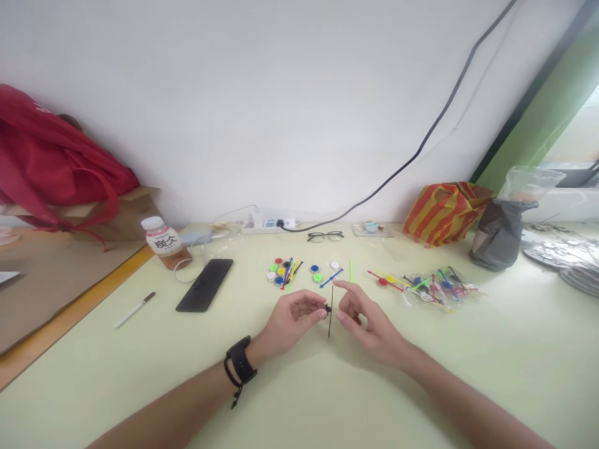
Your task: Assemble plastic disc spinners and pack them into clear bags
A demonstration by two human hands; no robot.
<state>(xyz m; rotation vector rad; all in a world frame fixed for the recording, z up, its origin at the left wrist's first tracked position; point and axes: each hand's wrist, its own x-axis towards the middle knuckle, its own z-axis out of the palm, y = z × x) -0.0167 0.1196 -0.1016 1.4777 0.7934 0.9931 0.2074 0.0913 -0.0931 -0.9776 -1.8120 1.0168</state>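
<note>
Two hands meet over the pale green tabletop (468, 374). Left hand (292, 319) pinches a thin black plastic stick (330, 324) at its hub, held upright; right hand (369, 325) hovers beside it, fingers spread. Single-point grip: stick could pivot or drop.

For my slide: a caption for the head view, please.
Left hand pinches a thin black stick; right hand hovers open beside it.

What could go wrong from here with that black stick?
The left hand pinches the thin black stick only by fingertips; it may slip or bend. The right hand looks off it, so no second support. Loose coloured pieces lie just behind and could get knocked.
</note>
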